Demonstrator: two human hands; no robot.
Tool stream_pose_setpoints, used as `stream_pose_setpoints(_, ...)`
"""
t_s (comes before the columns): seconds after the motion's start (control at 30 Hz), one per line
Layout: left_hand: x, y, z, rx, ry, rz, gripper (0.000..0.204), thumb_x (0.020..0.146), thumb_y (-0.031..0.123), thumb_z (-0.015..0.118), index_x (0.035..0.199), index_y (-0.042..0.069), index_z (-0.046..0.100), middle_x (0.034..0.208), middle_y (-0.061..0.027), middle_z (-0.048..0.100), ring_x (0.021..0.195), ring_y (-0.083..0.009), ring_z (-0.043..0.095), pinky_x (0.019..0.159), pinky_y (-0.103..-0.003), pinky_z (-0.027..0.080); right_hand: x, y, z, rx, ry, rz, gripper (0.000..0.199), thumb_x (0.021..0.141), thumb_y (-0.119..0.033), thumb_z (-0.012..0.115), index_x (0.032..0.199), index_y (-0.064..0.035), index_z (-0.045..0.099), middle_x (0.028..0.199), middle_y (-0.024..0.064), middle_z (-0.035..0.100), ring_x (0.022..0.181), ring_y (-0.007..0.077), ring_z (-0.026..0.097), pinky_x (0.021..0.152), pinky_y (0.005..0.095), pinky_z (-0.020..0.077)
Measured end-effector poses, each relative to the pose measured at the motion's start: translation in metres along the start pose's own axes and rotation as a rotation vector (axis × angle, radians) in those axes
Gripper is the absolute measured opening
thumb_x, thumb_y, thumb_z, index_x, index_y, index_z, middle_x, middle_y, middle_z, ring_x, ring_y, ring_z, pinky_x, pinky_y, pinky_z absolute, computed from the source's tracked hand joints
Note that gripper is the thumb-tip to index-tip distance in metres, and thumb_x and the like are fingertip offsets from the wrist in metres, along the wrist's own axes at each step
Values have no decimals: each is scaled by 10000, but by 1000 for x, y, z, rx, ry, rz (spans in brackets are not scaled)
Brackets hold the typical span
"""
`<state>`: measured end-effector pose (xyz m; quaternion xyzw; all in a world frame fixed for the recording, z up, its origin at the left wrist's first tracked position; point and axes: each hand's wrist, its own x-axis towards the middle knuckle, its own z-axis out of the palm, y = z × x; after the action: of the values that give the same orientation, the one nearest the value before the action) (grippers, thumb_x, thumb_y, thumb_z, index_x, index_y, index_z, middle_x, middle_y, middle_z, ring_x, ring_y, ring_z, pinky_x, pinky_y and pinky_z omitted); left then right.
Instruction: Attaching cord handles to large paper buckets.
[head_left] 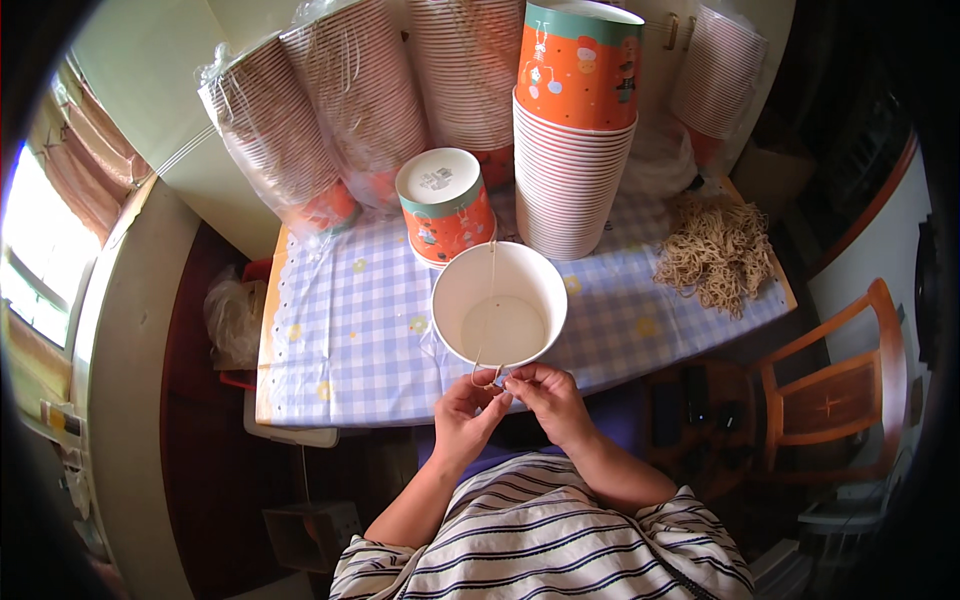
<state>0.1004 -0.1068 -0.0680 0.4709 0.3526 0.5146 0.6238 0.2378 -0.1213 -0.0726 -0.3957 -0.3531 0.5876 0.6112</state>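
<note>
A white paper bucket (535,300) stands at the near edge of the table with its open mouth up. A thin tan cord (493,275) stretches across the mouth from the far rim to the near rim. Just outside the near rim, my left hand (463,415) pinches the cord's near end between thumb and fingers. My right hand (555,408) is closed on the same cord close beside it, the fingertips of both hands almost touching. A small loop of cord shows between them; whether it is knotted I cannot tell.
Behind the bucket an upturned orange-and-green bucket (447,215) sits on the blue checked tablecloth (340,320). A tall stack of buckets (570,180) rises beside it. Bagged stacks (355,100) line the back. A heap of tan cords (718,255) lies right; a wooden chair (835,395) stands beyond.
</note>
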Motion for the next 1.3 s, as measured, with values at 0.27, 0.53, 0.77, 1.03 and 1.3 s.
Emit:
stream_pose_setpoints(0.27, 3, 4, -3, 248, 62, 9, 71, 820, 36, 651, 840, -16, 607, 726, 8, 618, 626, -21, 532, 558, -172, 425, 1, -2, 0, -106, 57, -51, 110, 876, -131, 617, 881, -21, 623, 692, -60, 539, 608, 5, 433, 534, 171, 359)
stream_pose_setpoints(0.53, 3, 9, -4, 285, 70, 44, 69, 810, 24, 654, 838, -16, 605, 724, 2, 621, 635, -27, 542, 575, -172, 438, 2, 3, -3, -148, 76, -102, 122, 878, -138, 616, 882, -17, 620, 693, -58, 537, 613, 6, 431, 546, 172, 359)
stream_pose_setpoints(0.77, 1, 5, -7, 259, 55, 67, 76, 812, 19, 659, 853, -14, 604, 754, -10, 634, 644, -37, 558, 587, -184, 451, -7, -7, 5, 77, 12, 101, 113, 878, -125, 607, 931, -27, 623, 741, -64, 550, 629, -8, 426, 556, 156, 339)
stream_pose_setpoints(1.03, -2, 2, -7, 213, 32, 90, 96, 818, 15, 654, 896, -9, 603, 781, -19, 639, 664, -44, 569, 604, -187, 458, -8, 6, 5, 93, 9, 124, 99, 878, -124, 606, 917, -35, 622, 750, -38, 578, 639, 1, 455, 561, 153, 363)
stream_pose_setpoints(1.3, -4, 12, -7, 52, 10, 0, 105, 847, 34, 622, 926, -33, 603, 788, -42, 643, 704, -73, 589, 641, -193, 471, -7, 5, 4, -4, 12, 48, 98, 880, -116, 607, 897, -20, 619, 791, -17, 615, 704, 17, 524, 631, 164, 430)
